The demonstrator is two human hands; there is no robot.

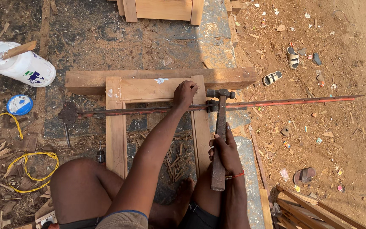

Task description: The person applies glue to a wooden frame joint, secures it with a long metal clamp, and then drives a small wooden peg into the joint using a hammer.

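Dusty ground strewn with wood chips and scraps surrounds the spot where I sit. Before me lies a wooden frame (116,127) on a thick plank (157,77), squeezed by a long bar clamp (149,110). I see my left hand (185,93) with fingers curled together, pressing on the frame's top right corner. My right hand (225,150) is clamped around a hammer (220,135), its head just beside that corner. 1 white tub (22,65) stands well apart, far left.

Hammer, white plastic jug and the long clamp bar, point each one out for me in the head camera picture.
Hammer (220,127): head view, on its wooden handle above the right hand (225,152).
White plastic jug (26,68): head view, on its side wall.
Long clamp bar (284,101): head view, on the reddish bar right of the frame.
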